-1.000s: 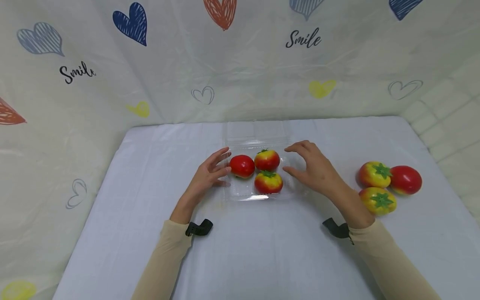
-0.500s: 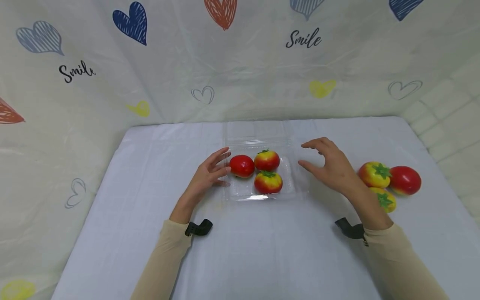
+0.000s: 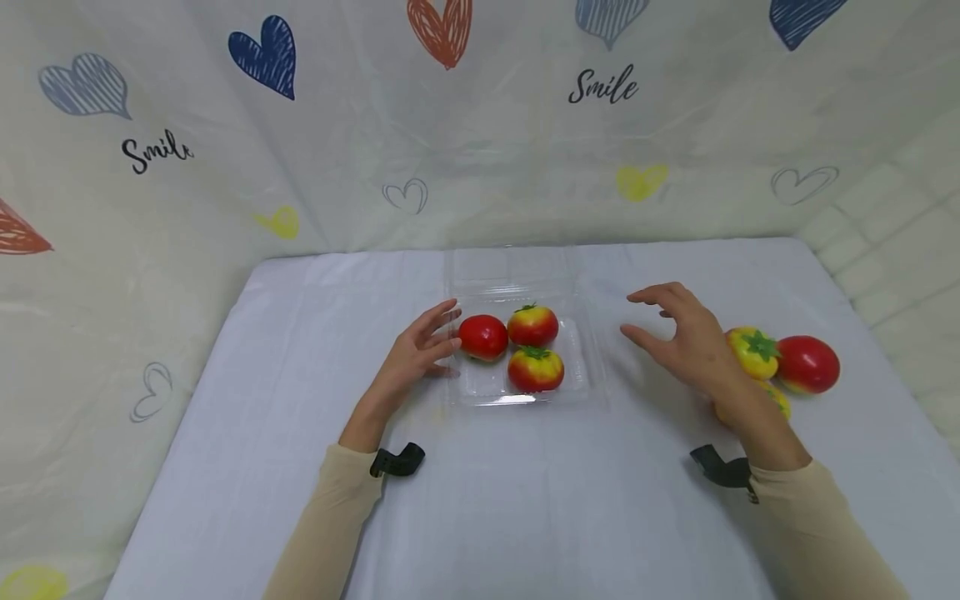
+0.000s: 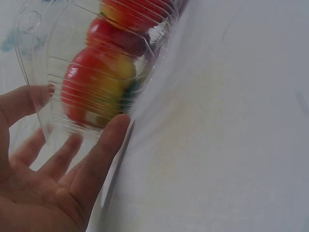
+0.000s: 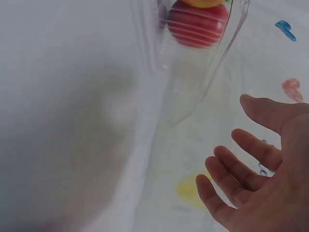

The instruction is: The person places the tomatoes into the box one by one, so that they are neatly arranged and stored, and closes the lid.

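Observation:
A clear plastic clamshell box (image 3: 576,354) lies with its lid (image 3: 513,265) folded back. Inside are a red tomato (image 3: 483,337) on the left and two red-and-yellow tomatoes (image 3: 536,372) with green tops on the right. My left hand (image 3: 405,360) is at the box's left side, its fingers spread and loosely bent; in the left wrist view its fingertips (image 4: 118,124) lie against or very near the clear wall. To the right of the box, my right hand (image 3: 690,342) hovers with thumb and fingers apart, holding nothing.
Beyond my right hand sit a red tomato (image 3: 807,364) and a yellow-red one (image 3: 752,350). A third tomato (image 3: 777,400) is partly hidden behind my right wrist. A white cloth (image 3: 487,517) covers the table; a printed curtain (image 3: 510,142) hangs behind it.
My right hand has moved right, away from the box and towards the tomatoes on the right, covering more of one. My left hand and the tomatoes in the box have stayed in place.

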Available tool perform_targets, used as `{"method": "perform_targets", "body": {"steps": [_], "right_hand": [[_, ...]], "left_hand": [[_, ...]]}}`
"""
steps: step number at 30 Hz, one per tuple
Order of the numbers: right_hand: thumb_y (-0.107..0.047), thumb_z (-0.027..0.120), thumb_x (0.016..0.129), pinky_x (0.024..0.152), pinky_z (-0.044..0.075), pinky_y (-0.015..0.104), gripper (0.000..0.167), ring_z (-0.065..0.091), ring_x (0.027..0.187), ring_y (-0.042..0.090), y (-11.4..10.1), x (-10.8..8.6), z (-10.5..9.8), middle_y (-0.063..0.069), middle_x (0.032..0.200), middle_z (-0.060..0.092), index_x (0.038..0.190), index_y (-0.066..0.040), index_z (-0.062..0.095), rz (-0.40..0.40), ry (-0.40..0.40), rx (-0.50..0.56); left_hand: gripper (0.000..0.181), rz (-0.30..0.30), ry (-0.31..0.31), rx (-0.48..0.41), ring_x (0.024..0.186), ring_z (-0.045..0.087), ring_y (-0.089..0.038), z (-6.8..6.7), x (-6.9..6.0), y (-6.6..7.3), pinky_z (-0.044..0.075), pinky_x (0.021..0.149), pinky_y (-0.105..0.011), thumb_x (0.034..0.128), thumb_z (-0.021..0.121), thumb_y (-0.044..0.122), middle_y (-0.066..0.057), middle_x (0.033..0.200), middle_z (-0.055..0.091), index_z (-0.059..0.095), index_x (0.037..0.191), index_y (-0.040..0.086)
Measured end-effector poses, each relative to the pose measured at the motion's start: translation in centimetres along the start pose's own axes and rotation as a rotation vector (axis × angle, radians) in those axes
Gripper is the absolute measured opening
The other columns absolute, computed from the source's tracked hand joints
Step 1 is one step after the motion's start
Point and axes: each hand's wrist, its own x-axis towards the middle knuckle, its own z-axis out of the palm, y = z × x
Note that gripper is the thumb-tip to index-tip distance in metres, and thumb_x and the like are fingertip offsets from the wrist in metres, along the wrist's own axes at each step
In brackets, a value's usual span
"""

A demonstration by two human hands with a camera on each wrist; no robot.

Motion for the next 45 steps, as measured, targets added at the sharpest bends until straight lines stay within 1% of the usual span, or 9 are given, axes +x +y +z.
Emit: {"method": "perform_targets", "body": {"steps": [14,18,21,25,28,32,39,42,45], "right_hand": [[-0.015,0.080,0.091,0.089,0.031,-0.004,0.044,0.057,0.121,0.032,2.4,-0.7,-1.8,0.017,0.130,0.061,0.131,-0.005,0.066,0.050,0.023,0.015],[-0.026,0.077,0.095,0.106,0.053,0.033,0.048,0.055,0.126,0.039,2.9,-1.0,-2.7,0.019,0.137,0.057,0.137,-0.007,0.062,0.128,-0.023,-0.022],[-0.032,0.075,0.097,0.102,0.052,0.056,0.052,0.053,0.129,0.042,3.5,-1.2,-3.6,0.020,0.141,0.054,0.140,-0.008,0.060,0.176,-0.051,-0.046],[-0.034,0.074,0.097,0.091,0.046,0.006,0.052,0.053,0.127,0.040,4.5,-1.8,-4.6,0.020,0.142,0.053,0.140,-0.009,0.059,0.212,-0.061,-0.049],[-0.037,0.074,0.097,0.080,0.029,-0.007,0.053,0.054,0.125,0.041,5.3,-2.3,-5.1,0.020,0.143,0.053,0.141,-0.010,0.059,0.243,-0.071,-0.038],[-0.041,0.072,0.097,0.090,0.048,0.009,0.055,0.055,0.125,0.045,6.0,-2.7,-5.4,0.020,0.145,0.050,0.142,-0.011,0.058,0.285,-0.085,-0.054],[-0.036,0.076,0.096,0.085,0.042,0.008,0.053,0.054,0.124,0.047,7.1,-2.8,-6.0,0.022,0.143,0.051,0.139,-0.009,0.060,0.281,-0.065,-0.071],[-0.034,0.075,0.096,0.104,0.052,0.039,0.053,0.052,0.126,0.050,7.6,-2.8,-6.4,0.023,0.144,0.050,0.140,-0.008,0.060,0.291,-0.061,-0.073],[-0.034,0.074,0.097,0.103,0.041,0.073,0.055,0.048,0.129,0.055,8.0,-2.8,-6.7,0.027,0.146,0.046,0.141,-0.005,0.057,0.305,-0.075,-0.077]], "left_hand": [[0.069,-0.001,0.001,-0.006,0.151,0.046,-0.029,0.1,-0.2,0.0,0.066,0.084,-0.038,0.0997,0.069,0.026,0.004,0.164,0.044,0.038,0.161,0.032],[0.069,-0.003,0.002,-0.008,0.151,0.046,-0.029,0.1,-0.2,0.0,0.066,0.084,-0.038,0.0997,0.069,0.026,0.004,0.164,0.045,0.039,0.161,0.032],[0.069,-0.004,0.001,-0.008,0.151,0.046,-0.029,0.1,-0.2,-0.1,0.066,0.084,-0.038,0.0997,0.070,0.026,0.005,0.164,0.044,0.038,0.161,0.032],[0.068,-0.005,0.002,-0.011,0.151,0.046,-0.030,0.1,-0.3,-0.1,0.066,0.085,-0.038,0.1000,0.070,0.027,0.005,0.164,0.044,0.038,0.161,0.031],[0.068,-0.008,0.007,-0.008,0.151,0.046,-0.030,0.1,-0.3,0.0,0.066,0.084,-0.038,0.0999,0.070,0.027,0.005,0.164,0.045,0.039,0.161,0.032],[0.069,-0.014,0.010,-0.003,0.150,0.046,-0.029,0.1,-0.4,0.0,0.066,0.085,-0.038,0.0998,0.070,0.026,0.005,0.164,0.044,0.039,0.161,0.032],[0.068,-0.012,0.006,-0.004,0.150,0.046,-0.029,0.1,-0.2,0.0,0.066,0.084,-0.037,0.1001,0.070,0.027,0.005,0.164,0.044,0.039,0.160,0.032],[0.068,-0.012,0.004,-0.008,0.151,0.046,-0.029,0.1,0.0,-0.1,0.066,0.084,-0.037,0.0998,0.070,0.027,0.005,0.164,0.044,0.039,0.160,0.032],[0.069,-0.011,0.004,-0.006,0.151,0.046,-0.030,0.0,0.1,-0.1,0.065,0.085,-0.038,0.0996,0.070,0.027,0.005,0.164,0.044,0.039,0.160,0.032]]}}
